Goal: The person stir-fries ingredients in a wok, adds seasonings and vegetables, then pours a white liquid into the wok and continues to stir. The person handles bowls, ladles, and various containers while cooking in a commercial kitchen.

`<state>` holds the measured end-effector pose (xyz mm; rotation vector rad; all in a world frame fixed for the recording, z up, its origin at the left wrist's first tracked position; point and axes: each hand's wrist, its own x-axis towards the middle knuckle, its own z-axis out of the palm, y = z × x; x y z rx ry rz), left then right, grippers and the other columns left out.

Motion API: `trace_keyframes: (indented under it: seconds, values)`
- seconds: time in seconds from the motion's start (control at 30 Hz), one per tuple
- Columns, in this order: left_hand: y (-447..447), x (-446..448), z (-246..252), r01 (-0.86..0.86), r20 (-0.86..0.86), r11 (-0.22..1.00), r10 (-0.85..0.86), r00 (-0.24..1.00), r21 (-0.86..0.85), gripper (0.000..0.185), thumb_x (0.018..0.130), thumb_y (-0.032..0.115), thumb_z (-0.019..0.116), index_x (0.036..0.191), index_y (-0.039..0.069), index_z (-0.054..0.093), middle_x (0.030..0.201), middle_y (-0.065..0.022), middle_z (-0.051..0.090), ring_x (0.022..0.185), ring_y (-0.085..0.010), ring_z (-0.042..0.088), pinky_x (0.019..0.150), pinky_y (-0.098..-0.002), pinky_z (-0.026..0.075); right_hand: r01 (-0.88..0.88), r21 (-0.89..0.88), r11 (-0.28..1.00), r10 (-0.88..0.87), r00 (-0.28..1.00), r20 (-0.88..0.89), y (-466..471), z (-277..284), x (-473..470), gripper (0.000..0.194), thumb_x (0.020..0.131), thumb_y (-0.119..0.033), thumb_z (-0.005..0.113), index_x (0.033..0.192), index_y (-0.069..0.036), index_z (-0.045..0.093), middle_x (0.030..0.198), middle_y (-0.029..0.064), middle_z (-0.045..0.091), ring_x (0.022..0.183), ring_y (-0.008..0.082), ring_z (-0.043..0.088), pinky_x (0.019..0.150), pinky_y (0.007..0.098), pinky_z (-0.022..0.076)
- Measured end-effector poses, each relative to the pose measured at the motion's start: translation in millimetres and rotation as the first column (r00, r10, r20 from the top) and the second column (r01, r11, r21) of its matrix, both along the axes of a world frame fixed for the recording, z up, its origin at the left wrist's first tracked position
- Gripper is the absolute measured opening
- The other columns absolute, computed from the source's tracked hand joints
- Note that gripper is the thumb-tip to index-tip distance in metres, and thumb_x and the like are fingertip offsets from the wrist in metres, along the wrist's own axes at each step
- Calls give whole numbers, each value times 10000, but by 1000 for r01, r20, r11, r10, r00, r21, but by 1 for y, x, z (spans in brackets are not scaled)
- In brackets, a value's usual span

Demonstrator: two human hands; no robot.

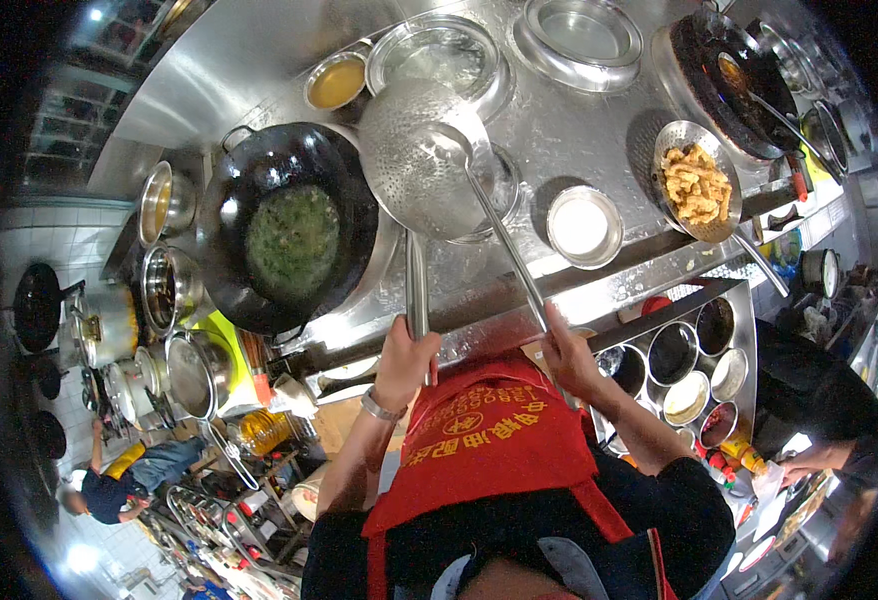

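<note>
My left hand [403,356] grips the steel handle of a large perforated strainer [394,169]. Around the long handle of a steel ladle [505,232] closes my right hand [568,351]. The ladle's bowl overlaps the strainer's bowl; whether they touch I cannot tell. Both are above the steel counter, partly hiding a round metal vessel [510,184] below. To their left sits a black wok [218,247] with green, cloudy contents [293,236]. A small metal pot with white contents [580,223] stands right of the ladle.
At right, a perforated strainer holds golden fried pieces [695,184], near another wok [690,67] with a ladle. Water-filled basins [435,60] and a bowl of yellow liquid [335,82] line the back. Seasoning containers [673,352] stand front right. Other people work at right [821,397] and far left [113,480].
</note>
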<state>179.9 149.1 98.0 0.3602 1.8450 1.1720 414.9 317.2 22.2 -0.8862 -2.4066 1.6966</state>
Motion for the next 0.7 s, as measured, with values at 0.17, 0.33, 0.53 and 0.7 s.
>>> trace_keyframes:
  seconds: [0.17, 0.33, 0.53, 0.7]
  values:
    - [-24, 4, -41, -285, 653, 945, 117, 749, 158, 135, 886, 39, 550, 935, 15, 426, 638, -44, 495, 474, -127, 488, 405, -280, 421, 65, -183, 981, -39, 989, 144, 23, 27, -7, 682, 870, 30, 488, 1479, -78, 200, 660, 96, 468, 594, 165, 449, 590, 279, 419]
    - [-32, 12, -93, 125, 176, 992, -123, 977, 1, 223, 923, 208, 553, 1018, 15, 493, 784, -146, 592, 613, -227, 591, 536, -342, 493, -86, 32, 996, 84, 995, 54, 19, 54, -53, 669, 904, -9, 513, 1491, -116, 212, 659, -35, 350, 595, 70, 370, 539, 217, 351]
    - [-31, -105, 71, 233, -850, 970, -67, 522, 67, 422, 888, 312, 585, 1204, 38, 529, 859, -126, 643, 736, -264, 643, 665, -402, 513, -600, 419, 681, 340, 766, 546, 20, 135, -115, 681, 899, -54, 567, 1480, -255, 274, 714, 49, 603, 563, 122, 476, 558, 298, 474]
    - [-64, -51, 108, 386, -918, 923, -162, 361, -12, 329, 899, 242, 568, 1152, 32, 552, 873, -114, 642, 757, -239, 634, 702, -403, 503, -510, 539, 671, 387, 860, 333, -30, 153, -161, 645, 900, -61, 550, 1468, -209, 282, 819, 104, 606, 577, 193, 522, 552, 331, 489]
